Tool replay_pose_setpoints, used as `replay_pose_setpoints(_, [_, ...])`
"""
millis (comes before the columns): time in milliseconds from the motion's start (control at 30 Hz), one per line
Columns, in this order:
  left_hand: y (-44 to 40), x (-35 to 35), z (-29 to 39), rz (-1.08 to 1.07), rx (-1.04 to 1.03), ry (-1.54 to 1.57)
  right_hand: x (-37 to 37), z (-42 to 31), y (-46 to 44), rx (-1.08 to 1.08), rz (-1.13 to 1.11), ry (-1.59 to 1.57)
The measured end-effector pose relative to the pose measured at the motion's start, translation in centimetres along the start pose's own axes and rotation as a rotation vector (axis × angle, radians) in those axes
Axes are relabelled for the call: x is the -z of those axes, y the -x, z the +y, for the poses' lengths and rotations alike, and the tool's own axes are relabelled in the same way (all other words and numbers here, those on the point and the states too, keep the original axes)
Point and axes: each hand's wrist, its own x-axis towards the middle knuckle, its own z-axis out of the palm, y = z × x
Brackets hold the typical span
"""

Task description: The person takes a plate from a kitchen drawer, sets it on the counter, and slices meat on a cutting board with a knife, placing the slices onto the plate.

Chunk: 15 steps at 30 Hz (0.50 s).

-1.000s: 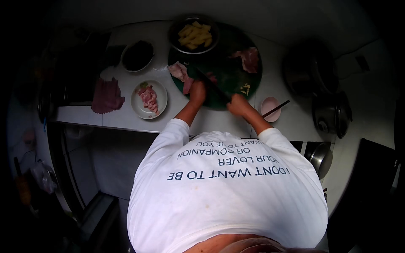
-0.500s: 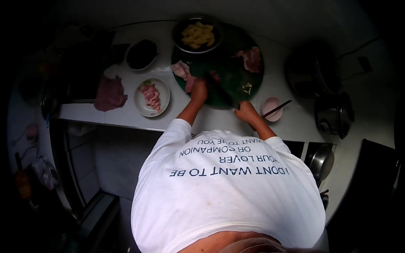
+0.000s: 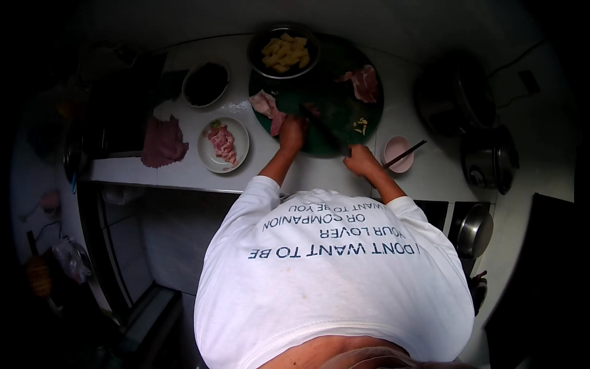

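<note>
My right hand is closed round the handle of a dark knife, whose blade slants up and left over the round green cutting board. Beside the blade, my left hand presses on a strip of raw meat at the board's left edge, its fingers curled and partly hidden in shadow. Small cut bits of meat lie by the blade. Another piece of raw meat rests at the board's upper right, with peeled garlic cloves below it.
A metal bowl of yellow chunks stands on the board's far edge. To the left are a plate of sliced meat, a dark-filled bowl and a reddish cloth. A pink bowl with chopsticks and dark pots stand right.
The view has shifted slightly. My hands stay in nearly the same places, left on the meat and right on the knife.
</note>
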Motion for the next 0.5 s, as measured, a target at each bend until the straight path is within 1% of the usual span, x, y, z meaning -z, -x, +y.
replay_pose_setpoints(33, [0.0, -0.4, -0.3, -0.009, -0.022, -0.017, 0.4, 0.0, 0.1, -0.022, -0.034, 0.015])
replay_pose_setpoints(133, [0.0, 0.5, 1.7, 0.174, -0.299, 0.254, 1.2, -0.9, -0.4, -0.102, -0.163, 0.078])
replay_pose_setpoints(167, [0.3, 0.3, 1.5, 0.077, -0.234, 0.143, 1.4, -1.1, -1.1, -0.131, -0.211, 0.102])
replay_pose_setpoints(233, [1.0, -0.5, 0.9, -0.128, -0.108, -0.077, -0.1, -0.7, -3.6, -0.028, -0.12, 0.091])
replay_pose_setpoints(267, [1.6, -0.6, 1.5, -0.108, -0.083, -0.015, -0.8, -0.6, -4.4, 0.019, -0.073, 0.082])
replay_pose_setpoints(333, [2.3, -0.4, 3.0, -0.053, -0.039, 0.099, -1.3, -1.5, -5.8, 0.011, -0.038, 0.054])
replay_pose_setpoints(433, [3.6, -0.7, 1.3, -0.194, -0.234, -0.107, -1.8, -1.9, -5.9, 0.022, 0.005, 0.02])
replay_pose_setpoints(500, [3.3, 0.1, 1.1, -0.17, -0.107, 0.119, -2.2, -1.6, -5.7, 0.026, 0.058, -0.014])
